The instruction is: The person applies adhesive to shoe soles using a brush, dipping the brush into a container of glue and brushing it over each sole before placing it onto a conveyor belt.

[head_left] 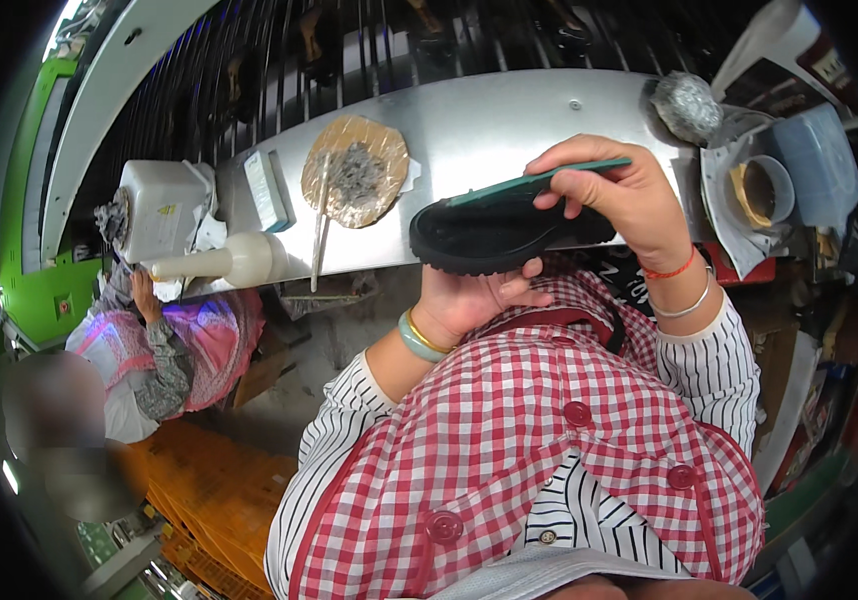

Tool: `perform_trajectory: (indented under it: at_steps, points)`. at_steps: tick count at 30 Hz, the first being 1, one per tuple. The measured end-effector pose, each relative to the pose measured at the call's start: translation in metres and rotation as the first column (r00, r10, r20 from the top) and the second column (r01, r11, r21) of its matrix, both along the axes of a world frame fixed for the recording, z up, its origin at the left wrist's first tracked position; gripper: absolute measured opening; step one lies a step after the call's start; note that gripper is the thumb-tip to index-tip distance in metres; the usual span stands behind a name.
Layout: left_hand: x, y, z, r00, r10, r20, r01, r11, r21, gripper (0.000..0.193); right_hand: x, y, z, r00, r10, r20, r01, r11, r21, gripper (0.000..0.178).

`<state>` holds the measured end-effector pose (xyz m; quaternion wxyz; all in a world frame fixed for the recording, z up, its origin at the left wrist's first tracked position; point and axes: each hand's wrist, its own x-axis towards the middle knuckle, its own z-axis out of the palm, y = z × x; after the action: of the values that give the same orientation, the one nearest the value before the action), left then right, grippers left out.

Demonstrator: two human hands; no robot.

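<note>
A black shoe sole [489, 232] with a toothed outer edge rests tilted over the near edge of the metal bench. Beneath it, my left hand [469, 298] cups the sole from below, palm up, with some fingers hidden behind it. My right hand [609, 195] pinches a thin green flat strip [509, 188] between thumb and fingers. This strip lies lengthwise along the sole's far rim, and its far-left end meets the toe area. Whether it is an insole seen edge-on or a tool, I cannot tell.
On the metal bench [449, 110] lie a round tape-covered pad [374, 150] with a thin stick [322, 225] across it, a pale box [266, 190] and a squeeze bottle [244, 258]. Clear cups [764, 190] and a foil-like ball [687, 107] stand right. Another person [169, 350] works at left.
</note>
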<state>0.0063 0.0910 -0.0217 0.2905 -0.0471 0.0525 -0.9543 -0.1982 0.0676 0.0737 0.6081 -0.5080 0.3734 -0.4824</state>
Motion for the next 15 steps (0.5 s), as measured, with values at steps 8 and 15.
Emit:
perform_trajectory:
  at_steps: [8, 15]
  points:
    - [0.006, 0.002, -0.001, 0.999, 0.035, 0.041, -0.038, 0.997, 0.068, 0.071, 0.005, -0.004, -0.021, 0.937, -0.239, -0.253, 0.262, 0.963, 0.062, 0.017]
    - [0.008, -0.006, -0.001, 0.999, -0.040, 0.000, 0.040, 0.997, -0.061, 0.074, -0.006, -0.004, -0.019, 0.936, -0.204, -0.288, 0.218, 0.976, 0.016, 0.017]
